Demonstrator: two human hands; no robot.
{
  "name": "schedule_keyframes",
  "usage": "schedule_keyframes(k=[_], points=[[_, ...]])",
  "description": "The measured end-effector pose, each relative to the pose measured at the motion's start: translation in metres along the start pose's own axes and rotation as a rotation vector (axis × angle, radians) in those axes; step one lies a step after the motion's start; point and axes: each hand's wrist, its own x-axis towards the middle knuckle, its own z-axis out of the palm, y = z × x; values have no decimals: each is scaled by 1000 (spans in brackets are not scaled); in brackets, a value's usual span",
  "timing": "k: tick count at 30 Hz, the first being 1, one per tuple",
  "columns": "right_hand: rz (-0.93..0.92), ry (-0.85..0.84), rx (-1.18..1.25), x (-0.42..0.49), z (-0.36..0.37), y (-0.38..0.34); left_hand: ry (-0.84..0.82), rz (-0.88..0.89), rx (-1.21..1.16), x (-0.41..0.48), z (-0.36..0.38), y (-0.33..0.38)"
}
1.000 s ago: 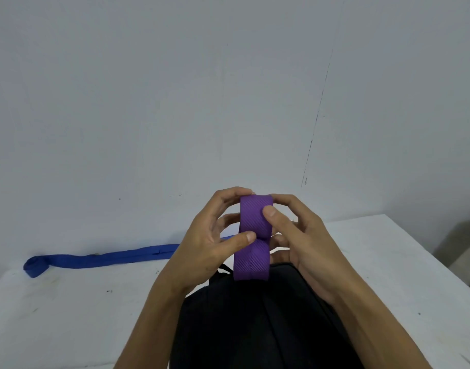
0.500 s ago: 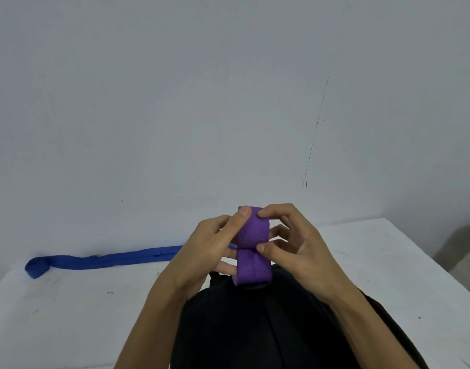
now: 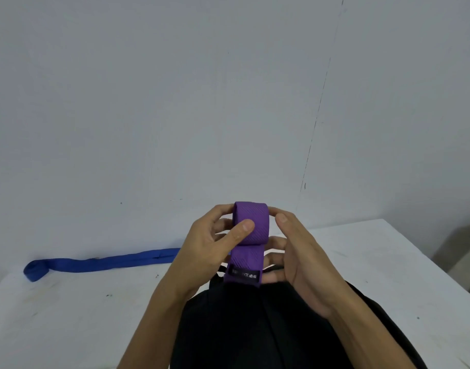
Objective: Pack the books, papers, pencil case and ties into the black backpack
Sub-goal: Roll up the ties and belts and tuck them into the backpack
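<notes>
I hold a purple tie (image 3: 251, 227) rolled into a coil just above the top of the black backpack (image 3: 255, 328). My left hand (image 3: 204, 249) grips the roll, thumb pressed on its front. My right hand (image 3: 297, 251) holds it from the right side and behind with curled fingers. The tie's loose end hangs down and shows a small black label (image 3: 243, 274). A blue tie (image 3: 95, 262) lies stretched out flat on the white table (image 3: 68, 315) at the left, with its far end folded over. Books, papers and the pencil case are not in view.
The backpack stands on the white table in front of me and fills the lower middle of the view. A bare grey wall (image 3: 175, 102) rises right behind the table. The table's right edge (image 3: 428, 262) drops off to a floor.
The roll has been turned further, so more of the purple tie is wound up and the label on the loose end has come into view. Both hands shifted their hold on it.
</notes>
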Motion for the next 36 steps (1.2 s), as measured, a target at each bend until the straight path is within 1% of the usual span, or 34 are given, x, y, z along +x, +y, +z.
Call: schedule_keyframes(k=[3, 11, 17, 22, 25, 27, 29, 31, 33, 36], points=[[32, -6, 8, -3, 4, -8, -23, 52, 10, -2, -1, -7], [11, 49, -34, -4, 9, -18, -149, 148, 39, -3, -8, -10], [-28, 23, -104, -4, 7, -17, -145, 185, 116, -4, -6, -10], [-81, 13, -89, 0, 2, -14, -130, 194, 157, -7, -3, -8], [-110, -18, -80, 1, -2, -13, -63, 155, 70, -10, 1, -7], [-141, -17, -66, 2, -5, -13, 3, 81, 15, -9, 0, -8], [-172, -13, -81, 3, -8, -10, 41, 20, -9, -7, 0, -7], [-197, -18, -123, 3, -10, -6, 86, 5, -20, -7, 1, -3], [-226, -26, -166, 3, -11, -1, 103, -15, -66, -9, 5, 2], [-246, -62, -183, 3, -12, 2, 71, -75, -127, -11, 10, 5]])
